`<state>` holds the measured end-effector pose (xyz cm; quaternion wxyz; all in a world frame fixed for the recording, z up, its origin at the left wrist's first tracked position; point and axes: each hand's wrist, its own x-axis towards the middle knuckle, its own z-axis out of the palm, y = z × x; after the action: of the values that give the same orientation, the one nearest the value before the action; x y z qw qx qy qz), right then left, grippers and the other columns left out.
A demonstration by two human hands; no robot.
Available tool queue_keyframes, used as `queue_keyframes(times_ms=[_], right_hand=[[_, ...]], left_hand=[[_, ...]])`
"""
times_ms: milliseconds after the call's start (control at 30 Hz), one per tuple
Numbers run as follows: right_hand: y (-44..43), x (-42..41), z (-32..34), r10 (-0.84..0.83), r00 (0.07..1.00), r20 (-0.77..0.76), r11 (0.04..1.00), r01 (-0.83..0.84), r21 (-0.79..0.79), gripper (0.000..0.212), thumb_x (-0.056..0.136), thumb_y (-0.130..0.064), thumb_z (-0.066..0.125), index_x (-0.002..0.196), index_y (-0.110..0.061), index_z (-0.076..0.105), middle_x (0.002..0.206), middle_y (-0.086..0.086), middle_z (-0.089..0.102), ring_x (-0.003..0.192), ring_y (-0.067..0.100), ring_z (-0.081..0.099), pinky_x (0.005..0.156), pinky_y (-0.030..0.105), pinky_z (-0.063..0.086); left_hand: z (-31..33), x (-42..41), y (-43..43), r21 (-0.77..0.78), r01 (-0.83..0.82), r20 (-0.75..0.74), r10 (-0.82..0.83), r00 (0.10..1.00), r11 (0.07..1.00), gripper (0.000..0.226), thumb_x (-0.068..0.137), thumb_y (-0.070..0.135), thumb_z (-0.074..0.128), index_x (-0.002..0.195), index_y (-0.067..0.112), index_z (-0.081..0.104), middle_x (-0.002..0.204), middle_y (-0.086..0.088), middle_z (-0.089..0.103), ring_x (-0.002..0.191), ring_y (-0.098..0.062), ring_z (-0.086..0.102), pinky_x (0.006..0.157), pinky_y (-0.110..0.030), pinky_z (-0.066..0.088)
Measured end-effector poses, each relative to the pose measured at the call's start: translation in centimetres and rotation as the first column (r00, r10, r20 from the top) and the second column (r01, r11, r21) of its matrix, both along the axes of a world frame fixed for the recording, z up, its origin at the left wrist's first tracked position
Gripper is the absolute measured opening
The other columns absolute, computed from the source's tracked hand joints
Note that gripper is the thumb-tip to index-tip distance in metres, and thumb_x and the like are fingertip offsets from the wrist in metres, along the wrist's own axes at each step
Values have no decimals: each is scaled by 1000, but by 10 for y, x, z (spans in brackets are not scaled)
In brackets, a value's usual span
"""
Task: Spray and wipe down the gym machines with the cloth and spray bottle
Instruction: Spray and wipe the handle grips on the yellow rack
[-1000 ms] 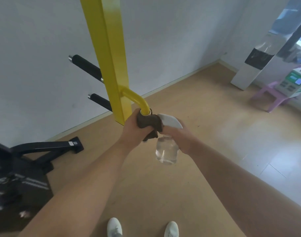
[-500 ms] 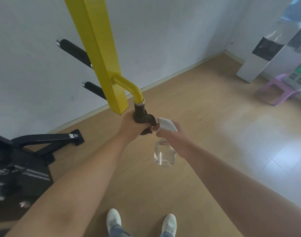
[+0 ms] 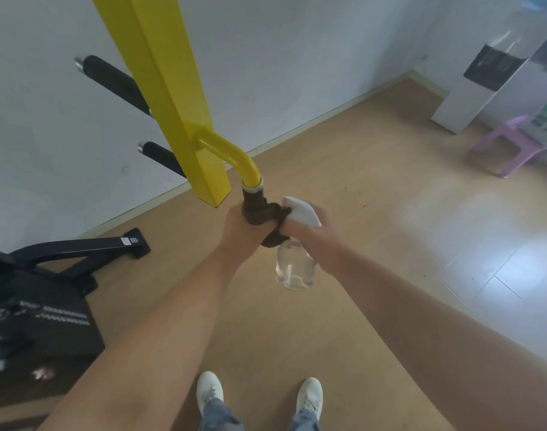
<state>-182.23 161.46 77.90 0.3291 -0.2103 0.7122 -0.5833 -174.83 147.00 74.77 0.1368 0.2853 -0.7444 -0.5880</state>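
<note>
A yellow machine arm (image 3: 169,98) slants down from the top, and a curved yellow tube (image 3: 234,157) leaves it and ends in a dark handle grip (image 3: 254,202). My left hand (image 3: 241,234) holds a dark brown cloth (image 3: 273,236) wrapped around that grip. My right hand (image 3: 309,236) grips a clear spray bottle (image 3: 294,269) with a white trigger head (image 3: 300,209), held right beside the cloth. The bottle hangs below my hand.
Two black padded pegs (image 3: 110,79) stick out behind the yellow arm toward the white wall. A black machine base (image 3: 42,293) lies on the wood floor at the left. A purple stool (image 3: 511,144) and a white column (image 3: 480,85) stand at the far right. My white shoes (image 3: 210,390) show at the bottom.
My left hand with the cloth has slid down from the yellow bend onto the dark grip, baring the metal collar. The right hand and bottle stay beside it.
</note>
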Motion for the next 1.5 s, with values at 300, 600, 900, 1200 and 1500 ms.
queue_keyframes(times_ms=[300, 600, 900, 1200, 1500], right_hand=[[19, -3, -12, 17, 996, -85, 984, -2, 177, 27, 79, -15, 72, 104, -25, 72, 82, -2, 63, 74, 16, 60, 69, 36, 50], [13, -1, 6, 14, 996, -83, 1000, -16, -19, 19, 76, -11, 68, 82, -29, 69, 65, -18, 59, 61, 3, 55, 56, 16, 44], [13, 1, -1, 3, 997, -76, 999, 1, 48, 24, 69, -21, 69, 93, -18, 73, 72, -10, 63, 66, 7, 58, 61, 26, 48], [1, -7, 12, -28, 998, -55, 994, 22, -107, 24, 71, -18, 69, 91, -4, 67, 75, 0, 59, 70, 14, 57, 64, 30, 47], [8, -10, -15, 6, 1000, 2, 1000, -6, -22, 17, 71, -18, 70, 88, -21, 73, 88, -5, 67, 80, 13, 62, 69, 30, 54]], left_hand=[[6, -1, -5, -29, 78, 35, -77, 996, 997, 20, 81, 17, 84, 71, 28, 70, 67, 10, 72, 69, -7, 72, 69, -27, 59], [11, 0, 2, -10, -40, -117, 39, 992, 999, 33, 88, 5, 76, 65, 27, 70, 62, 13, 71, 60, -2, 66, 62, -20, 56], [5, 9, 2, 1, 18, 49, -18, 999, 1000, 21, 83, 20, 85, 73, 24, 67, 64, 16, 71, 61, 0, 66, 64, -18, 55], [48, 13, 4, 80, -81, -230, 97, 968, 994, 23, 82, 4, 84, 84, 23, 72, 75, 10, 76, 75, -6, 72, 70, -25, 60], [24, 18, -27, 288, 327, -123, -304, 945, 900, 46, 79, -7, 69, 119, 17, 67, 121, -3, 73, 106, -21, 72, 78, -33, 60]])
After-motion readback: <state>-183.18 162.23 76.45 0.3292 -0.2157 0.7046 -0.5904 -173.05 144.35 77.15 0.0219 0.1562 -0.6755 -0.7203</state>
